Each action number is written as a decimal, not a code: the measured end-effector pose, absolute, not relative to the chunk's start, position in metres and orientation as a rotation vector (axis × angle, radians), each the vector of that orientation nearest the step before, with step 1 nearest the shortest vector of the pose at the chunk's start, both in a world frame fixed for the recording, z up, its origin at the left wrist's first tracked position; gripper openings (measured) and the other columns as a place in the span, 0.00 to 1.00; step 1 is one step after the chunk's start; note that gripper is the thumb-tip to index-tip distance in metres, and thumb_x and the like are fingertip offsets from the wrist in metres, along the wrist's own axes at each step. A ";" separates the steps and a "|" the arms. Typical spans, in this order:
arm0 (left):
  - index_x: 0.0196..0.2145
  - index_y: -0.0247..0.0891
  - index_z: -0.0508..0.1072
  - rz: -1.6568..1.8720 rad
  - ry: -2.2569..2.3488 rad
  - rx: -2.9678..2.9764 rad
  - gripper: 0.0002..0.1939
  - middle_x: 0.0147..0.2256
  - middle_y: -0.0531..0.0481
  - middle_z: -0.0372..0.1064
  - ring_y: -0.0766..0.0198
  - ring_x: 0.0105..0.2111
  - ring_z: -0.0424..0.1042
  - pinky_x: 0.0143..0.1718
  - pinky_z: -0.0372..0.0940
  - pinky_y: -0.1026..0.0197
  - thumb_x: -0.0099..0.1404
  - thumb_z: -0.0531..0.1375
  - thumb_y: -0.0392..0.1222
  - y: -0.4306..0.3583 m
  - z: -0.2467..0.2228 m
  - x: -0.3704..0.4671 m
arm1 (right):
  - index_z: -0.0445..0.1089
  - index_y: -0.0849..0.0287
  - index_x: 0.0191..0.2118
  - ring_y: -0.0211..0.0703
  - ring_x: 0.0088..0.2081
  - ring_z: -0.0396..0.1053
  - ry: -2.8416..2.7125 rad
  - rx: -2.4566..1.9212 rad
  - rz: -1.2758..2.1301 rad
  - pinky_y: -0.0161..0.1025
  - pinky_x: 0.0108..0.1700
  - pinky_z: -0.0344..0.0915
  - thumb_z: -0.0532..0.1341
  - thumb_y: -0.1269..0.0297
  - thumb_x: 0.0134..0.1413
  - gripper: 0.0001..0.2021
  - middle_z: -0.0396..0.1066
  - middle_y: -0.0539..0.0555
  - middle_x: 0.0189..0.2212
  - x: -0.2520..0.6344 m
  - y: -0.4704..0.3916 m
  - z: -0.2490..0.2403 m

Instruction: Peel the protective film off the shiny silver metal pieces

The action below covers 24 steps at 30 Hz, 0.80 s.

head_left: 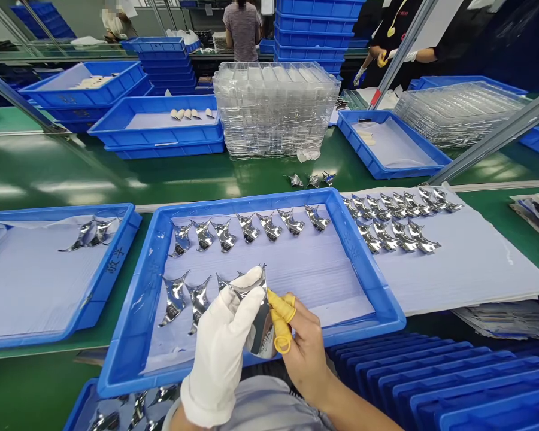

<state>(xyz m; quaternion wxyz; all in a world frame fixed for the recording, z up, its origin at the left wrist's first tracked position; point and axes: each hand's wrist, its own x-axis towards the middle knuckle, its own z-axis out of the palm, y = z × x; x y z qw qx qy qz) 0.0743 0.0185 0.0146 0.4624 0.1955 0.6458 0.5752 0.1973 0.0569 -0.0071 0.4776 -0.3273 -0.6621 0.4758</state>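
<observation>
One shiny curved piece (261, 329) is held over the near side of the blue tray (372, 272), pinched by the white-gloved left hand (220, 338) and met at its edge by yellow finger covers (282, 308) on the right hand (308, 356), whose grip cannot be told; light, steady pressure would best spare the polished face.

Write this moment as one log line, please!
left hand: gloved, holding shiny part | right hand: fingers at its edge | blue tray: similar parts inside

The lone view looks forward and down from the wearer's head (close above the blue plastic tray (278, 196))
</observation>
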 end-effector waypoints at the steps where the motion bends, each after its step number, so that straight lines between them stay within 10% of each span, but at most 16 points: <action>1: 0.54 0.45 0.80 1.416 1.590 0.478 0.26 0.56 0.48 0.77 0.56 0.52 0.77 0.52 0.73 0.63 0.60 0.71 0.55 0.019 0.015 0.075 | 0.78 0.56 0.36 0.40 0.26 0.57 -1.594 -0.810 1.188 0.36 0.27 0.57 0.54 0.79 0.61 0.16 0.60 0.48 0.24 0.197 0.056 -0.008; 24: 0.52 0.44 0.81 1.377 1.653 0.553 0.27 0.55 0.46 0.78 0.55 0.50 0.78 0.51 0.74 0.62 0.58 0.71 0.58 0.020 0.023 0.072 | 0.70 0.56 0.32 0.40 0.27 0.55 -1.710 -0.624 1.142 0.37 0.31 0.55 0.53 0.79 0.62 0.14 0.58 0.47 0.25 0.207 0.063 -0.011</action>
